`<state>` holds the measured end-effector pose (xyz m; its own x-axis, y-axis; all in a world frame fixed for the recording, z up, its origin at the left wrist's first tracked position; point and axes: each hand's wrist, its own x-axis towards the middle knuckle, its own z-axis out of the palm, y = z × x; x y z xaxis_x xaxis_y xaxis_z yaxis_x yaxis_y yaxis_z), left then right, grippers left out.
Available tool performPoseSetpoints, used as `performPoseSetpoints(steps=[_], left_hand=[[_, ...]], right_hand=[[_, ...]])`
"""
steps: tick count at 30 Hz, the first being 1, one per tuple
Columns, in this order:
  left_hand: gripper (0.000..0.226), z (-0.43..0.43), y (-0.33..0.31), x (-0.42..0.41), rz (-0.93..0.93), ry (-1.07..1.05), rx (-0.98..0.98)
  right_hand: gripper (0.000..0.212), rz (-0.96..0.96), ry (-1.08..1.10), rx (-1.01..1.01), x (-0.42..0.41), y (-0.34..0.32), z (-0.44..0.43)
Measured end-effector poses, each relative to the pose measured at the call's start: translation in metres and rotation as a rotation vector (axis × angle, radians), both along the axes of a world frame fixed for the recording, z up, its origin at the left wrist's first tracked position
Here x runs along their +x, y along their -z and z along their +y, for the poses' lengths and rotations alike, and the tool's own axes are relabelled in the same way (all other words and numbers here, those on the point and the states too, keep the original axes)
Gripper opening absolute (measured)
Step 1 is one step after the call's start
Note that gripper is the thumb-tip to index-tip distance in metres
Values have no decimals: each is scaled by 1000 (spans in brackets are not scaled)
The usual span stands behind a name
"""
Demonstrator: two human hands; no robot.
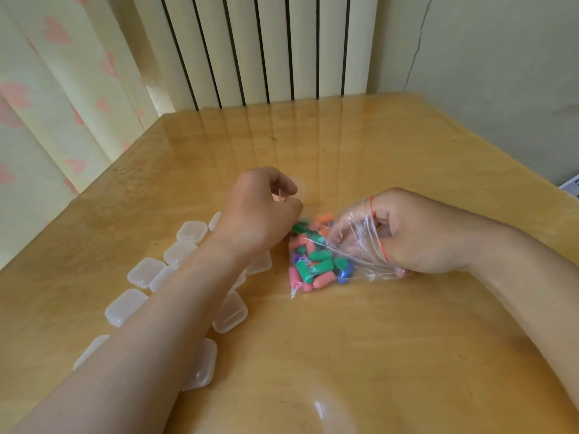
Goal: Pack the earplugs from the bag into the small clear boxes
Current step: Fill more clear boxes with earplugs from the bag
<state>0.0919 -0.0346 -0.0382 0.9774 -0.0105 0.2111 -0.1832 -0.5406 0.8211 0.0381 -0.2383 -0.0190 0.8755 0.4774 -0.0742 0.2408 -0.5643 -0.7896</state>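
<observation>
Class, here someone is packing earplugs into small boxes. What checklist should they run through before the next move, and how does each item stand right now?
1. Bag opened: ok, the right hand has its fingers inside.
2. Earplugs left in the bag: ok, many.
3. Earplug pinched by the right hand: cannot tell.
4. A box open to receive it: not ok, the small clear boxes in view look closed.
5. Left hand free: cannot tell, its fingers are curled.
</observation>
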Motion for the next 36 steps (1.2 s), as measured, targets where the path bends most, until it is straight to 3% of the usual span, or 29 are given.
performPoseSetpoints(steps=[5, 10, 16, 23, 29, 36], left_hand=[[11, -3, 1, -1, -4, 10, 46], [11, -4, 2, -3, -27, 9, 64], [12, -6, 2, -3, -28, 13, 80], [10, -5, 1, -4, -31, 17, 103], [10, -5, 1, -4, -45, 13, 116], [9, -4, 1, -4, -53, 4, 140]], right_hand=[[21, 18, -50, -15, -4, -1, 3], [42, 72, -125, 15, -7, -4, 3], [56, -16, -87, -56, -4, -1, 5], [32, -57, -118, -93, 2, 6, 5], [32, -56, -155, -29, 3, 10, 5], [23, -97, -180, -127, 4, 14, 9]])
